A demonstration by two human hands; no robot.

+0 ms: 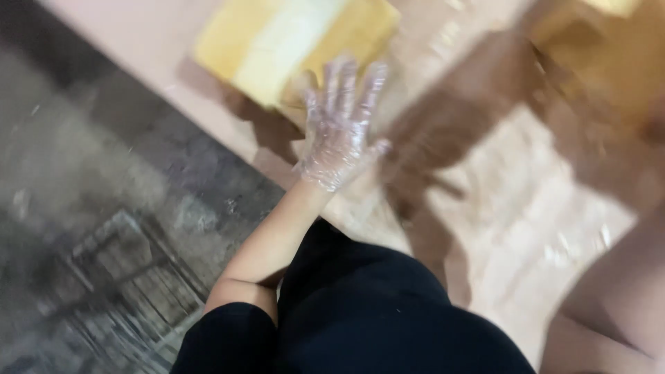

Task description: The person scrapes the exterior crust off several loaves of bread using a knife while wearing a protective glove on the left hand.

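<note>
Left hand (343, 125) in a clear plastic glove, fingers spread flat and open — grasping nothing. Fingertips reach the near edge of a yellow block (291, 45), possibly touching; motion blur prevents certainty. Block lies far-left on a pale pinkish table (512, 228) with dark brown smears across it. Bare forearm runs back to a black sleeve. Right hand not visible. Left of the table — rough grey floor (104, 208).

A thin, clear, crinkled plastic glove covers the left grip (341, 128) to the wrist. Behind the grip, the forearm is bare; black clothing covers the upper arm and torso.
</note>
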